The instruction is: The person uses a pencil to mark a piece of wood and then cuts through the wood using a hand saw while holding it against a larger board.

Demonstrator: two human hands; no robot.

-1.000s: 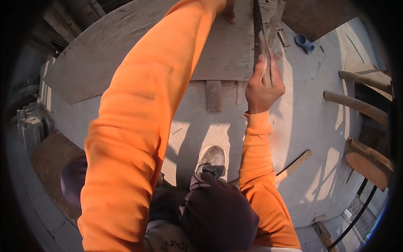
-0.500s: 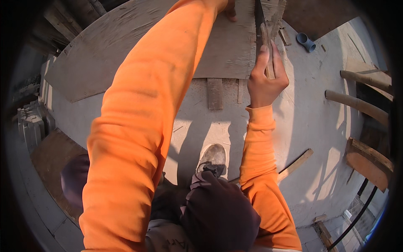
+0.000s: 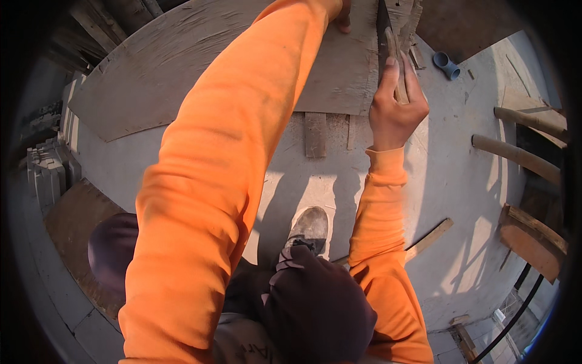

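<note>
My right hand (image 3: 398, 112) is wrapped round the pale wooden handle of a handsaw (image 3: 384, 45). Its dark blade lies along the right part of a large, rough-faced plywood sheet (image 3: 200, 70), beside a splintered strip. The far end of the blade runs out of the top of the picture. At the upper edge, my left hand (image 3: 344, 19) rests on the sheet to the left of the saw. Only part of it shows past the orange sleeve, with a finger stretched down against the wood. The rest of that hand is hidden.
A short wooden block (image 3: 315, 134) sticks out from under the sheet. To the right lie a grey pipe fitting (image 3: 447, 65), round poles (image 3: 515, 151) and a wooden board piece (image 3: 533, 239). A thin batten (image 3: 429, 239) lies near my right forearm. My shoe (image 3: 310, 227) stands on the dusty floor.
My right hand has pushed the saw slightly forward along the sheet. The whole view has shifted a little, and my left hand stays on the plywood.
</note>
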